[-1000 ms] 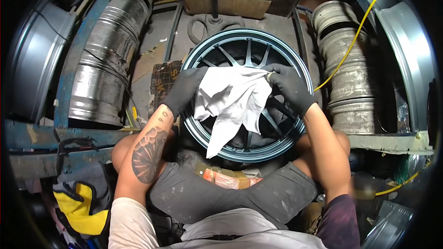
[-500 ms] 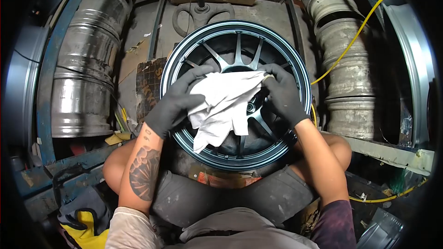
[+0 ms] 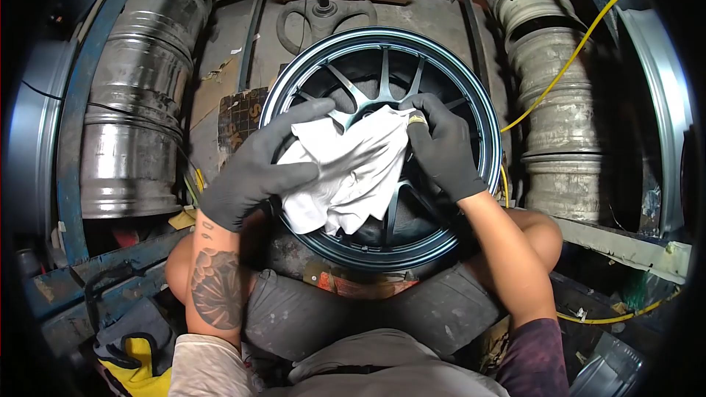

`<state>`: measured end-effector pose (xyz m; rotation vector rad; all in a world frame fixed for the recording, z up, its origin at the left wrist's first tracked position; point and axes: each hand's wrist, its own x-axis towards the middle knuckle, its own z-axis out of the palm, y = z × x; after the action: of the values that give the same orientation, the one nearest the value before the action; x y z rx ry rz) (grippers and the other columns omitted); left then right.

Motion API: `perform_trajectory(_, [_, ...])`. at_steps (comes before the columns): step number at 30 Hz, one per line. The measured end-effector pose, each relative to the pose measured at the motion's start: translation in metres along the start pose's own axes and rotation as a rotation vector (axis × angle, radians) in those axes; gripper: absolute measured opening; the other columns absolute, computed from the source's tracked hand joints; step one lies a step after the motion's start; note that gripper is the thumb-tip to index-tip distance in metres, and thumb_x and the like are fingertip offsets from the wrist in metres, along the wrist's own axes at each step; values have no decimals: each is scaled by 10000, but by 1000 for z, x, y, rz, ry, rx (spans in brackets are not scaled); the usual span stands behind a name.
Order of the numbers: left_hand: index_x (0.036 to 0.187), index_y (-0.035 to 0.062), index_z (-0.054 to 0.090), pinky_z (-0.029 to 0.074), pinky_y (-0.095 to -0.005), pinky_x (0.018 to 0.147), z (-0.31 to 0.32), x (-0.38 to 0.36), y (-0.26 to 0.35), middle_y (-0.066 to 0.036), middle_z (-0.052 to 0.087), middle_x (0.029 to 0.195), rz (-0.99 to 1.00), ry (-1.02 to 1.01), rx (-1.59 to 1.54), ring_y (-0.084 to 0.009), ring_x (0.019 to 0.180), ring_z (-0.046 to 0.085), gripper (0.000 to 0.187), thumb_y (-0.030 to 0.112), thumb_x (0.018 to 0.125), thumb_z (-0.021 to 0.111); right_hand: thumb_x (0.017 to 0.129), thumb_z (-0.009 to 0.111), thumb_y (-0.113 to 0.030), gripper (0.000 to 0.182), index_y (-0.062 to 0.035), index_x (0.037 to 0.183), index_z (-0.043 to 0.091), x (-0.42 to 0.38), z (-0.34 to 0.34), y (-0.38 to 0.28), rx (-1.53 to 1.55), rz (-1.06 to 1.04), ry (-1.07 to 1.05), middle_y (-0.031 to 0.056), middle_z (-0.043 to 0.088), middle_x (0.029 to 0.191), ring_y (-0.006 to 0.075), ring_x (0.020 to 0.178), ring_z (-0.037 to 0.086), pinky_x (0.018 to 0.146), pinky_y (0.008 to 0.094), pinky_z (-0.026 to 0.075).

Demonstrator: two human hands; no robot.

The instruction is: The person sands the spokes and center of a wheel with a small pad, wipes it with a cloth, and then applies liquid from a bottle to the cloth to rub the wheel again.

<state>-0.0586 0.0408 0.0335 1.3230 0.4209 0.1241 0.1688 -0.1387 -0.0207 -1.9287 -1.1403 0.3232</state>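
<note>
A dark spoked wheel rim (image 3: 386, 256) lies flat between my legs. Over its hub and left spokes hangs a crumpled white cloth (image 3: 346, 169). My left hand (image 3: 261, 169), in a dark grey glove, has its thumb and fingers spread apart at the cloth's left side. The cloth's upper right corner is pinched in my gloved right hand (image 3: 443, 147), where a small yellowish band or edge shows at the fingers. Part of the hub is hidden under the cloth.
Silvery wheel barrels are lined up at the left (image 3: 132, 158) and the right (image 3: 562, 184). A yellow hose (image 3: 570, 59) runs down the right side. Beyond the rim is a grey metal base with loops (image 3: 323, 20). A grey and yellow item (image 3: 136, 356) lies lower left.
My left hand has moved left and slightly down, its fingers spreading wider. The cloth has shifted down and left, baring more of the upper spokes. My right hand stays near its place, still pinching.
</note>
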Motion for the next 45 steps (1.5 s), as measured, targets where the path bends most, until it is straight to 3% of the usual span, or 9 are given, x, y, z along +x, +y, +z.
perform_trajectory(4, [1405,9,590,588,-358,883,-20,-20,13,-90,771,977,-79,-149,887,-198,898,735,602,204,875,795,939,548,-52,227,31,1101,686,-1,5,-17,164,-20,-25,80,716,991,141,932,680,850,296,529])
perform_trajectory(7, [1319,-20,640,589,-322,858,-37,-34,18,-104,765,1003,-505,-197,370,-149,895,724,512,199,881,789,918,532,-41,280,2,1146,690,-1,14,-17,484,232,-127,80,716,960,136,875,672,803,299,524])
perform_trajectory(11, [1346,-65,622,554,-335,985,-45,-16,5,-135,729,1217,57,12,-428,-188,1107,703,545,96,847,772,886,510,-10,346,14,1186,681,-4,31,-17,861,467,-256,44,691,999,78,878,613,804,268,507])
perform_trajectory(13, [1321,-50,637,542,-335,1000,-51,0,-26,-133,725,1208,335,225,66,-195,1108,698,486,128,883,749,898,512,-28,394,5,1254,679,-7,34,-21,841,445,-395,56,690,1062,85,954,615,866,251,493])
perform_trajectory(14, [1297,-37,649,544,-326,975,-57,5,-20,-110,732,1172,-31,94,-402,-190,1069,702,435,163,921,739,924,525,-51,388,-5,1277,680,-8,27,-18,738,441,-524,63,690,1089,104,983,623,900,263,494])
perform_trajectory(22, [1223,-15,689,530,-286,846,-61,37,-45,-44,750,1035,83,442,540,-103,927,660,334,206,974,705,1053,617,-359,447,-18,1337,670,-15,5,4,612,478,-728,69,698,1256,142,1176,618,1043,302,470])
perform_trajectory(27, [1457,36,484,500,-508,996,-28,39,-59,-301,584,1385,189,631,1202,-436,1220,614,708,373,894,752,1010,683,-290,372,0,1243,693,-21,4,6,486,500,-966,44,683,1091,133,1034,586,980,294,464])
perform_trajectory(33, [1091,48,679,547,-478,835,-2,7,-34,-194,723,991,-365,216,983,-384,940,705,422,408,887,763,1014,648,-243,290,-8,1177,696,-25,-10,-3,433,380,-611,-5,666,900,57,851,563,795,265,477])
perform_trajectory(45, [894,30,696,535,-430,727,-6,-10,-64,-179,690,824,-40,344,1024,-340,757,681,216,241,903,652,962,611,-217,252,-2,1033,723,-18,-11,20,336,389,-297,20,640,778,97,733,578,712,277,469])
